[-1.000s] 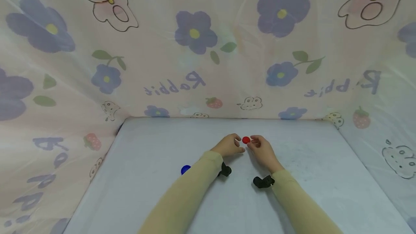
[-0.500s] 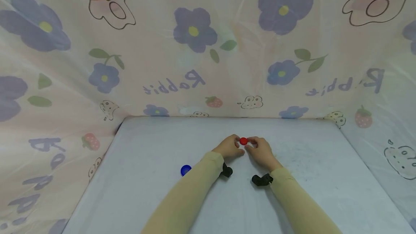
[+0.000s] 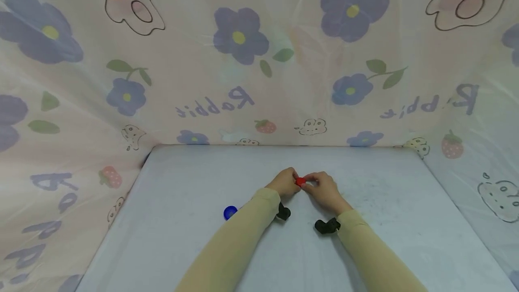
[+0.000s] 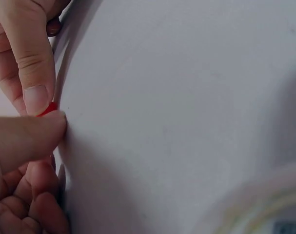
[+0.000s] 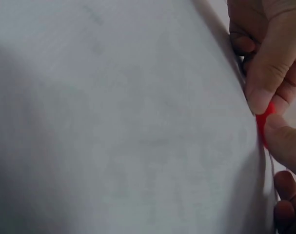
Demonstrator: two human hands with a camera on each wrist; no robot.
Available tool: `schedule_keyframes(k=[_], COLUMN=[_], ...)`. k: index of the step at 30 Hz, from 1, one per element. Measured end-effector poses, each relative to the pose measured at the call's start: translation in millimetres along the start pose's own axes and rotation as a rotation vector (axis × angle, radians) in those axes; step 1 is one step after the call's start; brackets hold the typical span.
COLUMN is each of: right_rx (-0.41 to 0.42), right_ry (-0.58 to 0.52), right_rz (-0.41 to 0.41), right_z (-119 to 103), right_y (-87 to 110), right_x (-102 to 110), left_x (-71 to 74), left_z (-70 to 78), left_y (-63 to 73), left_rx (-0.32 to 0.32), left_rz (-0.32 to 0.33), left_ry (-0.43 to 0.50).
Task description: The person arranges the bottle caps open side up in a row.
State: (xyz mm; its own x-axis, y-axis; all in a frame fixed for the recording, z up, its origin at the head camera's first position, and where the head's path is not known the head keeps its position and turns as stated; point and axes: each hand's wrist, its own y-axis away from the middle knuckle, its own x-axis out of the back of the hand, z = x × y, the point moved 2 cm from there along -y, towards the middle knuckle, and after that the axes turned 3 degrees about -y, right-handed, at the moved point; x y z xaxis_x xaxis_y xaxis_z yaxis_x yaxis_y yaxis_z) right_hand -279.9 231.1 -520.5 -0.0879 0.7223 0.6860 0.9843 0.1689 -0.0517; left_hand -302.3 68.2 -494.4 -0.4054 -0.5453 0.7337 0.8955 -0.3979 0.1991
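A small round red disc (image 3: 300,181) is held up between both hands near the middle of the table in the head view. My left hand (image 3: 285,182) pinches it from the left, and my right hand (image 3: 325,191) grips it from the right between thumb and finger. In the left wrist view, only a sliver of the red disc (image 4: 50,108) shows between two thumbs. More of the red disc (image 5: 263,124) appears in the right wrist view, one thumb tip above and another below. A blue disc (image 3: 230,212) with a raised rim lies beside my left sleeve, partly covered by it.
The white table (image 3: 194,170) ends at a patterned cloth wall (image 3: 284,89) behind and at both sides. Black wrist devices, one on the left wrist (image 3: 284,212) and one on the right (image 3: 327,226), stick out between the forearms.
The red disc has moved slightly left and nearer to me. My left hand, earlier spread beside it, has closed its fingers on it; the right hand still holds it.
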Motion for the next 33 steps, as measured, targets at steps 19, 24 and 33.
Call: schedule_keyframes(k=[19,24,33], right_rx=[0.013,0.025,0.065], right_ry=[-0.181,-0.161,-0.127], right_rz=[0.005,-0.006,-0.03], right_z=[-44.5,-63.8,-85.1], right_y=[19.4,33.6,43.9], right_x=[-12.1,-18.6,-28.7], left_x=[37.4,44.1,47.1], left_z=[-14.6,-21.7,-34.9], left_y=[41.9,70.7,99.9], left_rx=[-0.092,-0.085,-0.094], left_rz=[0.014,0.041,0.079], left_ry=[0.12,0.149,0.171])
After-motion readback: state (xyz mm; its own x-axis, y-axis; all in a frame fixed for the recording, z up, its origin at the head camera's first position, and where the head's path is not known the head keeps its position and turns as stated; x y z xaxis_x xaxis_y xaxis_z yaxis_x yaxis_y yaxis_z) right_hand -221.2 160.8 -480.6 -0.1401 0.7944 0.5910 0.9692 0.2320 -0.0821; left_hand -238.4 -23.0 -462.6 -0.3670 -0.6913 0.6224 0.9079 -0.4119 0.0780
